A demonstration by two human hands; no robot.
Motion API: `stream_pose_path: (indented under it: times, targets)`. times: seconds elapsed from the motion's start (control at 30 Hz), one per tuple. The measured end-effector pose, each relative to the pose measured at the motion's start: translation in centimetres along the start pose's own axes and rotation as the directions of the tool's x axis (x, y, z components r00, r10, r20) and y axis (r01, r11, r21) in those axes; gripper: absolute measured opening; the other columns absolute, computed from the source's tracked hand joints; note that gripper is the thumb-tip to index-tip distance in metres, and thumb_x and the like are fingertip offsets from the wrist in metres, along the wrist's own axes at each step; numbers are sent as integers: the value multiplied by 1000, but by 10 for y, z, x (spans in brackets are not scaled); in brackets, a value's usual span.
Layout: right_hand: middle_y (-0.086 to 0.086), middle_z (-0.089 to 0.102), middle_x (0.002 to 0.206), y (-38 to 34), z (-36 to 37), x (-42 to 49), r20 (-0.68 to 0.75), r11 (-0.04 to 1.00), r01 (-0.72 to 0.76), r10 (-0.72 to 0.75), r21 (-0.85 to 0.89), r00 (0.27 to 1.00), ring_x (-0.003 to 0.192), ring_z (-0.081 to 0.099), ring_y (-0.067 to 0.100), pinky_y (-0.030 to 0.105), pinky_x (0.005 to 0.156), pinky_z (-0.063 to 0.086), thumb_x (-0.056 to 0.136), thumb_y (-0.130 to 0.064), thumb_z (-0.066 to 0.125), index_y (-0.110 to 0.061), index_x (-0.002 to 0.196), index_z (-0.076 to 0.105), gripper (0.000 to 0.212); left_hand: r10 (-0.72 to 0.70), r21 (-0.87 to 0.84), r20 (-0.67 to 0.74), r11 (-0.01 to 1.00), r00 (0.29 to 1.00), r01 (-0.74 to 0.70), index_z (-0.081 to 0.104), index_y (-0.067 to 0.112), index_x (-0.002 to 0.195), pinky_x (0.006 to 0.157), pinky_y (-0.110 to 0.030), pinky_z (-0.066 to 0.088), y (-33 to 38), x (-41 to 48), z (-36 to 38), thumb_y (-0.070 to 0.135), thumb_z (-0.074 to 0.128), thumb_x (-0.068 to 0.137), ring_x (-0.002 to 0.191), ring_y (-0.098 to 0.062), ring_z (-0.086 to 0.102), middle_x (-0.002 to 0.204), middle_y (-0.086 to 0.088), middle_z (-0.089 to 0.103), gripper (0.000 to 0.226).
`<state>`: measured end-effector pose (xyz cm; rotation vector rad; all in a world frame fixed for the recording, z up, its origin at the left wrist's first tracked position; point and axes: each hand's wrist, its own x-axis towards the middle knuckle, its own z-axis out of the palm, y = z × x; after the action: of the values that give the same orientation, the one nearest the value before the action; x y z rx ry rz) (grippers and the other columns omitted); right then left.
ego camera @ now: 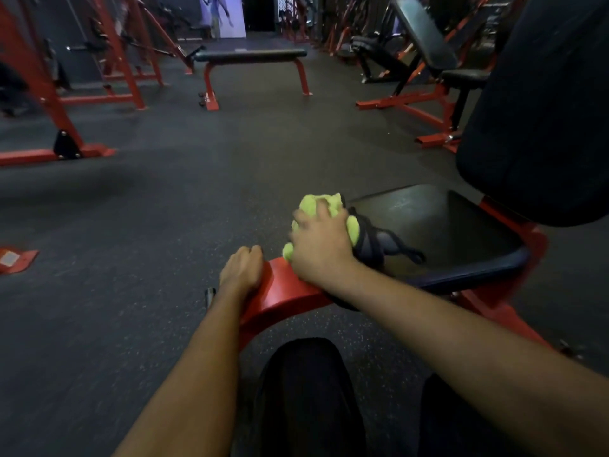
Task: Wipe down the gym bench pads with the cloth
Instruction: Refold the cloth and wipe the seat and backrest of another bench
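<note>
A bunched lime-green cloth [324, 206] lies on the front left edge of the black seat pad [438, 229] of a red-framed bench. My right hand [321, 245] grips the cloth from above, fingers curled over it; the hand is blurred. My left hand [242, 270] holds the end of the red frame bar [286, 288] just left of the seat, fingers curled over its far edge. The tall black back pad [540, 107] rises at the right. A dark strap or glove [382, 242] lies on the seat beside the cloth.
A flat black bench [250, 56] on red legs stands ahead across the dark rubber floor [164, 199]. An incline bench [428, 41] stands at the back right. Red rack frames [49, 94] line the left side. My dark-clothed legs [306, 397] are below.
</note>
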<state>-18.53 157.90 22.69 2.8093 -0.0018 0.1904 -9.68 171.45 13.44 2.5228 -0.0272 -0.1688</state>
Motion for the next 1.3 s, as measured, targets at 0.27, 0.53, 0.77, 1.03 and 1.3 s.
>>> stream_pose_path:
  times: [0.27,0.53,0.77,1.03,1.3]
  targets:
    - [0,24,163,10,-8,-8,79,988,-124,117,93,990,141,23,43,64,104,29,83,-53,60,-41,142,51,61,26,41,-5,999,1000,-25,59,8,114,85,-41,37,-2,0,4,34,25,98,97,-26,48,125,-16,57,46]
    - [-2,27,163,-10,7,-43,-100,978,-168,181,124,978,142,22,42,55,98,32,96,-35,46,-39,134,60,40,12,-3,-76,1000,997,-12,61,4,107,90,-46,43,-2,4,5,32,27,94,107,-38,55,123,-23,58,46]
    - [-10,25,165,57,63,-140,-304,798,-381,550,467,778,141,31,40,57,93,41,83,-65,56,-48,137,56,57,61,-18,-3,998,998,-61,64,3,116,97,-45,42,8,9,3,42,25,99,117,-42,54,127,-26,59,58]
    - [-7,34,163,8,60,-104,-300,615,-484,759,623,578,151,23,36,71,99,31,77,-62,52,-41,130,65,59,393,-430,104,846,914,-315,66,23,126,105,-53,43,104,4,-6,61,18,101,125,-30,52,135,-8,60,67]
    - [-2,29,164,121,94,-114,-213,414,-589,899,693,382,141,32,40,60,99,42,85,-62,54,-38,132,65,54,331,-433,29,855,943,-287,66,9,122,108,-48,40,112,15,8,53,23,104,122,-33,54,130,-16,61,63]
